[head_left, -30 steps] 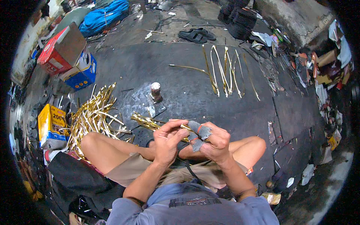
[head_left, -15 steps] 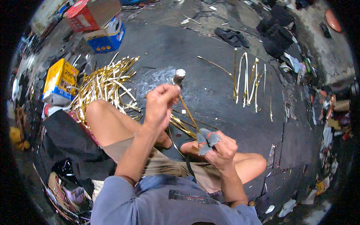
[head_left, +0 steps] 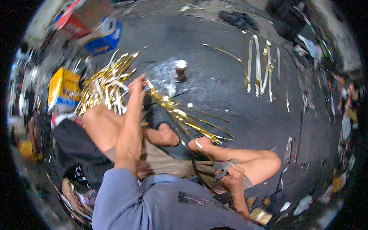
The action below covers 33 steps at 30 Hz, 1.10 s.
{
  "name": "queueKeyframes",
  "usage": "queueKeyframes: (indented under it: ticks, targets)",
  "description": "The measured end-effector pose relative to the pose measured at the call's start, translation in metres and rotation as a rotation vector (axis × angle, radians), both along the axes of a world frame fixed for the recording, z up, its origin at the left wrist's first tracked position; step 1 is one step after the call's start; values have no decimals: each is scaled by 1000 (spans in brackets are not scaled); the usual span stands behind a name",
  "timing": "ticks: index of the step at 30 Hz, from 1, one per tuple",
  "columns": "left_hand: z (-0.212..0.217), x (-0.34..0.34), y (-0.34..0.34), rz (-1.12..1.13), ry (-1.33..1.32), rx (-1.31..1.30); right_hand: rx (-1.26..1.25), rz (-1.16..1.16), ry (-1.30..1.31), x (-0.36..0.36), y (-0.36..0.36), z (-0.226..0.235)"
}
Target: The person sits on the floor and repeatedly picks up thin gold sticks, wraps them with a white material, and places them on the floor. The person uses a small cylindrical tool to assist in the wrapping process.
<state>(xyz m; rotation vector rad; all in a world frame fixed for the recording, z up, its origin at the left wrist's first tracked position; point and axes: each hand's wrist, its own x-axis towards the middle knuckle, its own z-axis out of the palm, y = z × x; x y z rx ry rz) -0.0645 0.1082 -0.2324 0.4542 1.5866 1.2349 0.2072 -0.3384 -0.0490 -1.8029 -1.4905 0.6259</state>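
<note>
My left hand (head_left: pixel 137 83) is stretched forward, fingers pinched together, between a heap of gold-and-white strips (head_left: pixel 109 82) and the near end of a fan of gold strips (head_left: pixel 180 113). Whether a strip sits between its fingertips cannot be made out. Down by my right thigh, my right hand (head_left: pixel 233 177) is closed, with a grey cloth (head_left: pixel 222 170) about its fingers. A thin, blurred strip (head_left: pixel 197 147) runs up from that cloth toward the fan. Beyond the fan stands a small dark cylindrical container (head_left: pixel 181 73) with a whitish top, on a pale-smeared patch of floor.
Several strips (head_left: pixel 257 65) lie spread out at the right. A yellow-and-blue box (head_left: pixel 64 88) stands beside the heap, with a blue box (head_left: pixel 102 38) farther back. Dark sandals (head_left: pixel 238 20) lie at the far side. My bent legs (head_left: pixel 249 161) frame the near floor; scraps line the right edge.
My left hand has moved left and away from the cylindrical container. My right hand with the grey cloth has drawn back toward my thigh. The view has shifted slightly.
</note>
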Motion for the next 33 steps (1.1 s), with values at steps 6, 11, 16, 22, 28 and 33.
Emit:
queueKeyframes:
  ticks: [6, 11, 16, 22, 28, 33]
  targets:
    - [39, 126, -77, -76, 1345, 725, -41, 13, -188, 19, 15, -72]
    - [20, 321, -115, -1061, 665, 969, -219, -31, -223, 29, 43, -63]
    - [-15, 479, -86, -1290, 852, 1064, -393, -329, 20, 30, 48, -64]
    - [-75, 523, -59, -1718, 1325, 1408, -283, -391, 200, 35, 48, -68]
    - [26, 447, -104, -1054, 189, 618, -282, -575, -29, 53, 16, -83]
    - [92, 352, -197, -944, 135, 689, 145, -975, -274, 75, 76, -20]
